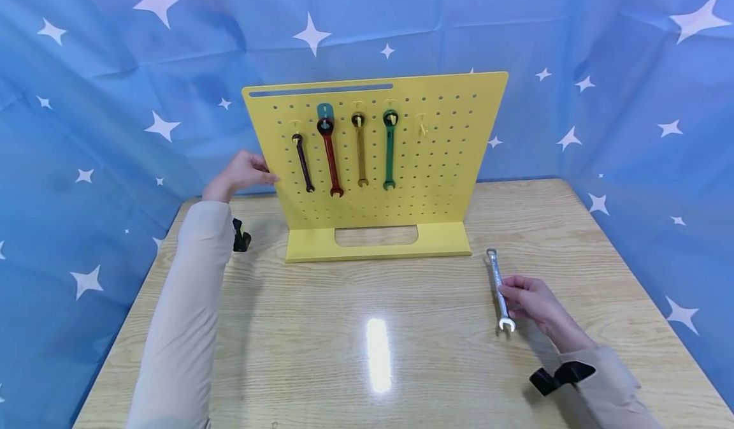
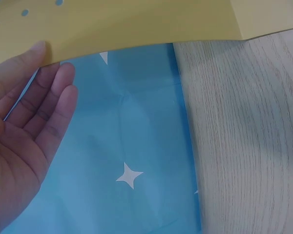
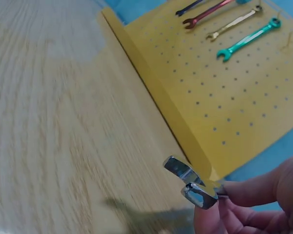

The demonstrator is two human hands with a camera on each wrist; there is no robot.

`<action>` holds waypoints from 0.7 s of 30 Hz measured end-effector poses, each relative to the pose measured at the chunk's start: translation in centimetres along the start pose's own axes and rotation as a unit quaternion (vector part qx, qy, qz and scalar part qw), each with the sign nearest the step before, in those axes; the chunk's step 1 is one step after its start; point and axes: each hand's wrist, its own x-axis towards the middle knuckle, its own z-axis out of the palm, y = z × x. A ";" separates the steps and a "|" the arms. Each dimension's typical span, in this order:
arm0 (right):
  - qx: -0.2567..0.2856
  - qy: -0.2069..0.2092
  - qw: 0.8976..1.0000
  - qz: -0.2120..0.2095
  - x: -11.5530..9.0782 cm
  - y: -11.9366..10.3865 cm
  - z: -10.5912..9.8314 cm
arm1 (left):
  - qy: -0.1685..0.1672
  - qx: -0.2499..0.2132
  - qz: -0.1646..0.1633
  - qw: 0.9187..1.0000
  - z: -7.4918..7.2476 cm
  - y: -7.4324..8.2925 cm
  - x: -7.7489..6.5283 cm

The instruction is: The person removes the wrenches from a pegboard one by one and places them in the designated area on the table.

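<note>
A silver combination wrench (image 1: 496, 281) is pinched between the thumb and fingers of my right hand (image 1: 530, 298), over the right side of the table. Its open end (image 3: 193, 183) points toward the camera in the right wrist view. My left hand (image 1: 243, 171) grips the left edge of a yellow pegboard (image 1: 436, 187), thumb on the front and fingers behind. On the board hang a dark purple wrench (image 1: 304, 164), a red wrench (image 1: 331, 161), a gold wrench (image 1: 360, 152) and a green wrench (image 1: 390, 155). Right of the green one, a yellow hook (image 1: 423, 128) holds nothing.
The board's base (image 1: 309, 247) rests toward the back of the wooden table (image 1: 321, 327). Behind and beside the table hangs a blue cloth (image 1: 367, 8) with white stars. Black straps sit at both wrists, the right one (image 1: 564, 378) over the sleeve.
</note>
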 end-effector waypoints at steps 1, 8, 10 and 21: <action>0.000 0.000 1.000 -0.001 0.1 0.2 -0.1 | 0.000 0.001 0.000 1.000 0.0 0.0 0.0; -0.025 0.016 0.999 0.013 0.6 0.8 0.0 | 0.003 -0.002 -0.002 1.000 0.1 0.3 -0.3; -0.034 0.020 0.999 0.018 0.6 0.7 0.1 | 0.004 -0.004 -0.002 1.000 0.1 0.3 -0.3; -0.098 0.035 0.994 0.039 0.8 0.2 0.4 | 0.002 -0.008 -0.008 1.000 0.1 0.1 -0.1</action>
